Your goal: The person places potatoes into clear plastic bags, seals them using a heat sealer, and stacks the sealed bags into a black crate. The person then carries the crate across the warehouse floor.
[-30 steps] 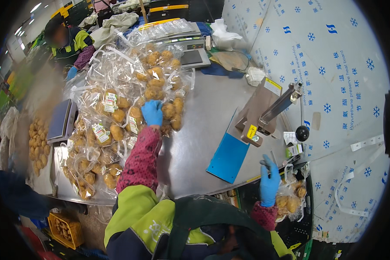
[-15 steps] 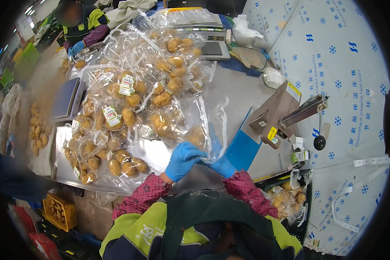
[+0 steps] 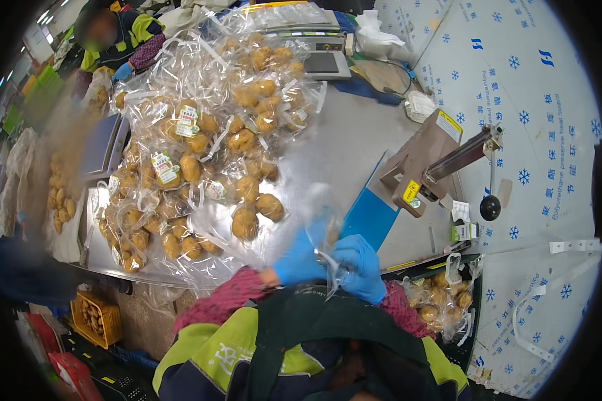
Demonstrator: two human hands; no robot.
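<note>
Both my hands wear blue gloves and meet close to my body at the table's near edge. My right hand (image 3: 360, 267) is closed on the gathered plastic of a clear bag (image 3: 334, 286). Beside it, my left hand (image 3: 301, 257) is smeared by motion, its fingers against the same plastic; their grip does not show clearly. Something blurred and brownish shows in the plastic above the hands. Left of them, bagged potatoes (image 3: 245, 223) lie at the edge of a large heap of clear potato bags (image 3: 194, 140), some with white-green labels.
To the right stands a brown lever device (image 3: 418, 167) with a blue base plate (image 3: 368, 210) and black knob (image 3: 490, 208). A dark crate (image 3: 475, 311) holds bagged potatoes. Scales (image 3: 326, 65) stand at the back. Another person's gloved hand (image 3: 122, 71) is far left.
My hands have drawn in toward my body. The bag's upright, spread top has been gathered down between them. The other person at far left has shifted slightly left.
</note>
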